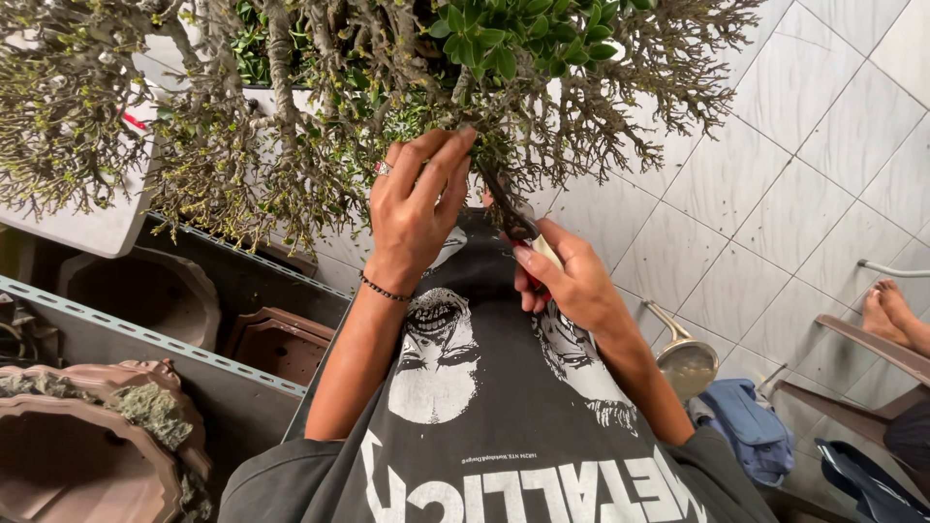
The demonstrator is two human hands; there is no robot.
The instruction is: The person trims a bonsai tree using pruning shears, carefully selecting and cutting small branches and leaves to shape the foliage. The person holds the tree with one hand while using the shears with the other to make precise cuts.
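Note:
A bonsai-like shrub (pixel 320 107) with dense, thin bare twigs and a few green leafy tufts fills the top of the view. My left hand (pixel 415 208), wearing a ring and a beaded bracelet, reaches up and pinches a twig among the lower branches. Just to its right, my right hand (pixel 572 276) grips small pruning scissors (pixel 513 225) with red-and-white handles. Their dark blades point up into the twigs beside my left fingers. Below both arms is my dark printed shirt.
Brown ceramic pots (pixel 281 344) sit on a metal shelf at the left, with a larger scalloped pot (pixel 77 455) at the lower left. A white planter (pixel 92 228) holds the shrub. On the tiled floor at right are a metal watering can (pixel 686 360), blue cloth (pixel 746 426) and another person's bare feet (pixel 896 315).

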